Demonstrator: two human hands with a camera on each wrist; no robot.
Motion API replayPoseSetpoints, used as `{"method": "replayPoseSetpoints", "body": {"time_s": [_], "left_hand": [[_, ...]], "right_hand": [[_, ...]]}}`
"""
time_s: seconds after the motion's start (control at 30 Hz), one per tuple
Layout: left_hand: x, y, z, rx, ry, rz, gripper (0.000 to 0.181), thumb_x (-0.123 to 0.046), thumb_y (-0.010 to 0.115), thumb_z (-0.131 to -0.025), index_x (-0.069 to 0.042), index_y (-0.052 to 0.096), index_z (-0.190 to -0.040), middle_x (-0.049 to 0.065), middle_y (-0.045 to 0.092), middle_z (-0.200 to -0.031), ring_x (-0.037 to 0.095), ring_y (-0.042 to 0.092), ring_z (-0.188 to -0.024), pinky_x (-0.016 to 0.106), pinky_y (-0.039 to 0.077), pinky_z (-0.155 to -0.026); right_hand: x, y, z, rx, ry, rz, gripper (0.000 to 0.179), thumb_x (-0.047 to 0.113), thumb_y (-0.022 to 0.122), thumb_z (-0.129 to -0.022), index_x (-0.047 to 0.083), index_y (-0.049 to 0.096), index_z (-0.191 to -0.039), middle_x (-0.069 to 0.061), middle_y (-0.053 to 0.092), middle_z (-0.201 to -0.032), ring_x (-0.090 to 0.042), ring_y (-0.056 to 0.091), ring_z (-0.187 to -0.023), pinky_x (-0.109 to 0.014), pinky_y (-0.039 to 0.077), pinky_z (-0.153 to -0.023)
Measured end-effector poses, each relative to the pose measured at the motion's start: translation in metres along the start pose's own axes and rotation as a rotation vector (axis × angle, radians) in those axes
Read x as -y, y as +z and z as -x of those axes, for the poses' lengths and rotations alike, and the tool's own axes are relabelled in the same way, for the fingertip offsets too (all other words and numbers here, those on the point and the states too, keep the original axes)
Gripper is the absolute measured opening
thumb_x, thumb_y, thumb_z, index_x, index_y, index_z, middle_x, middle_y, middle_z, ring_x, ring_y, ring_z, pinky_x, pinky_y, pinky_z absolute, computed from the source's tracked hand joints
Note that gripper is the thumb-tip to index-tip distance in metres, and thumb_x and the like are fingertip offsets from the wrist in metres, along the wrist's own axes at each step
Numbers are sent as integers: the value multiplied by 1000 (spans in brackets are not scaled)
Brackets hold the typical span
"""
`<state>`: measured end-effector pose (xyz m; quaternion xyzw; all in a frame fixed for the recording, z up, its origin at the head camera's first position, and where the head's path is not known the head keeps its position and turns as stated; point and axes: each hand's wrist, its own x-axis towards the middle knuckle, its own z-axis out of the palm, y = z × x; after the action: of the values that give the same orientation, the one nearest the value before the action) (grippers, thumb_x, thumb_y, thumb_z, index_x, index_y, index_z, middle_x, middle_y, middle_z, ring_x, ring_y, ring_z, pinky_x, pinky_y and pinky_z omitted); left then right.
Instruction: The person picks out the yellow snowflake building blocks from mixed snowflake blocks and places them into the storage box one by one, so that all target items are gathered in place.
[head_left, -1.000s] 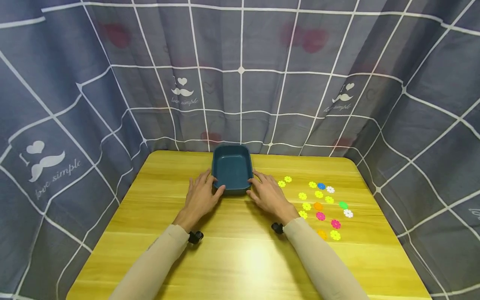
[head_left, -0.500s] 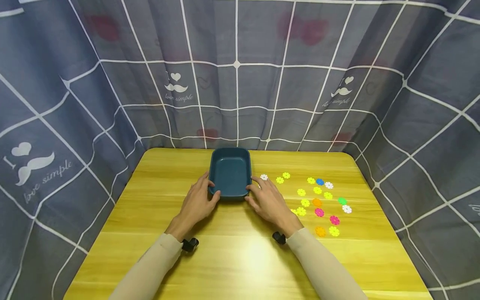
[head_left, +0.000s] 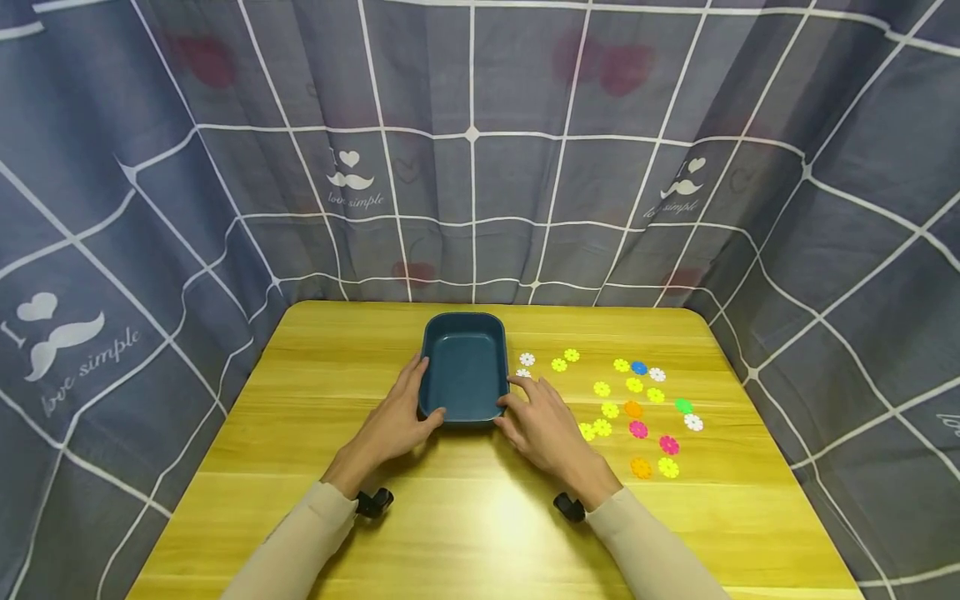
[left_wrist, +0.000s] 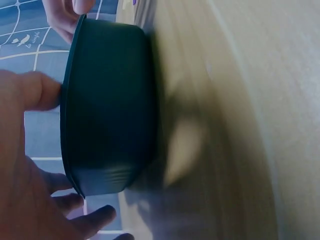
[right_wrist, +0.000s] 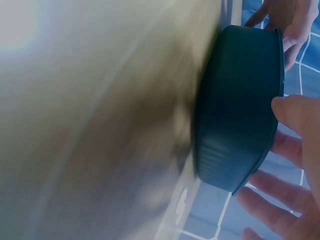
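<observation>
A dark teal rectangular box (head_left: 465, 375) sits near the middle of the table, its inside bare. My left hand (head_left: 390, 429) holds its near left corner, with the thumb at the front rim and the fingers along the left side. At the near right corner my right hand (head_left: 547, 425) holds it in the same way. In the left wrist view the thumb (left_wrist: 41, 91) meets the rim of the box (left_wrist: 107, 100). The right wrist view shows that thumb (right_wrist: 290, 110) at the rim too, its fingers spread beside the corner.
Several small flower-shaped pieces lie flat to the right: yellow (head_left: 602, 388), blue (head_left: 639, 367), green (head_left: 683, 406), pink (head_left: 669, 445), orange (head_left: 641, 468) and white (head_left: 693, 422). Two white ones lie close beside the box. A grey-blue checked curtain (head_left: 517, 183) surrounds the wooden table (head_left: 450, 533).
The box has slid toward me from near the table's far edge, both hands moving back with it. White flower pieces by its right side have come into view. The camera view shifted slightly.
</observation>
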<state>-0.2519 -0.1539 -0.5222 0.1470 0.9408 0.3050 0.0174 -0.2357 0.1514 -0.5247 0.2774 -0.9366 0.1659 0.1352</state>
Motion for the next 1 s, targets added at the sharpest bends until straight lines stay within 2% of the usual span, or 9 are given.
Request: {"method": "replayPoseSetpoints", "body": {"time_s": [0.13,0.37,0.53,0.77,1.0], "left_hand": [[1,0,3,35,9,18,109,-52,75,-111,-9,12,-188,15,7,-198,54,48,-168,73,56,-122],[1,0,11,100,-4,74,133,-76,80,-99,-14,6,-189,10,1,-199,53,45,-170,72,52,-127],[1,4,23,119,11,97,138,-78,84,-95,-12,7,-189,12,0,-199,53,42,-172,73,52,-126],[-2,6,38,99,18,71,140,-77,89,-92,-13,11,-189,11,5,-199,53,52,-165,72,59,-117],[-5,10,46,112,8,40,141,-78,89,-91,-15,10,-189,5,2,-200,50,54,-164,70,60,-116]], "right_hand": [[4,-2,10,-25,-11,-8,27,39,83,-111,16,85,-126,-19,73,-155,-41,69,-149,-69,47,-135],[9,-4,27,-63,-48,5,21,36,88,-108,19,85,-120,-18,77,-147,-41,72,-142,-70,49,-132],[11,-8,42,-76,-75,15,21,38,89,-106,22,85,-117,-18,76,-148,-39,73,-138,-68,54,-128],[17,-11,57,-75,-90,20,20,42,89,-105,27,85,-117,-16,75,-151,-38,74,-136,-63,58,-125],[18,-15,65,-71,-106,11,23,41,90,-104,26,85,-121,-16,74,-150,-37,74,-136,-60,59,-123]]}}
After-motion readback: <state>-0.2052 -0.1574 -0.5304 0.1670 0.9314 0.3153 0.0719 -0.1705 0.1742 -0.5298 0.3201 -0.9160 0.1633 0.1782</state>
